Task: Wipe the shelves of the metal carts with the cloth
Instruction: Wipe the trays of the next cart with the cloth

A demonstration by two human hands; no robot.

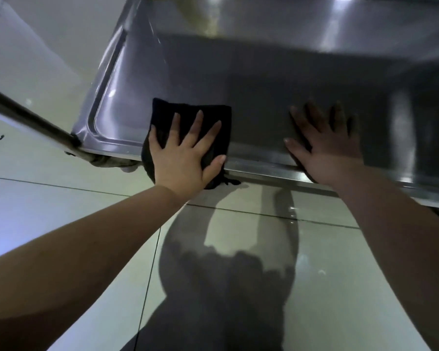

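The wiping step is in progress, I judge. The left hand (185,158) presses with straight, spread fingers on the dark folded cloth (166,112), which lies at the near left part of the shiny stainless steel cart shelf (238,79) and hangs a little over its near rim. The right hand (325,148) rests flat and released on the same shelf, near its near edge, grasping nothing. The next move probably calls for sliding the cloth to the right or far side under steady pressure. I count one cloth, two hands and one shelf plainly seen.
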